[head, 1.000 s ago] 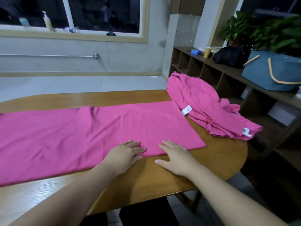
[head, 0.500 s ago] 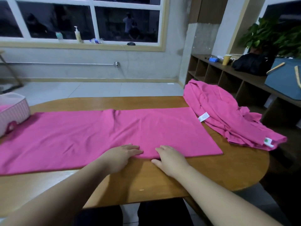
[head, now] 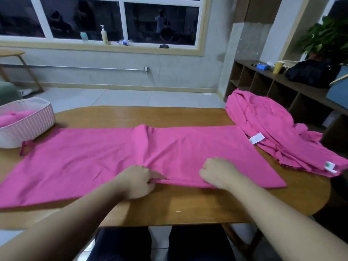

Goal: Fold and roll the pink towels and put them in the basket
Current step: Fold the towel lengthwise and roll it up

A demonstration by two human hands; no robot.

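Both the left hand and right hand pinch the near edge of the flat pink towel spread across the wooden tabletop, with a crumpled pink towel heap at 2 o'clock and a white woven basket at 10 o'clock.

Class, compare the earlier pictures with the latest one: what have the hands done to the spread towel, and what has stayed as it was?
Both hands lay flat at the near edge; now the left hand and right hand have curled and pinch that edge of the spread towel, lifting it slightly. The heap of towels and the table are unchanged.
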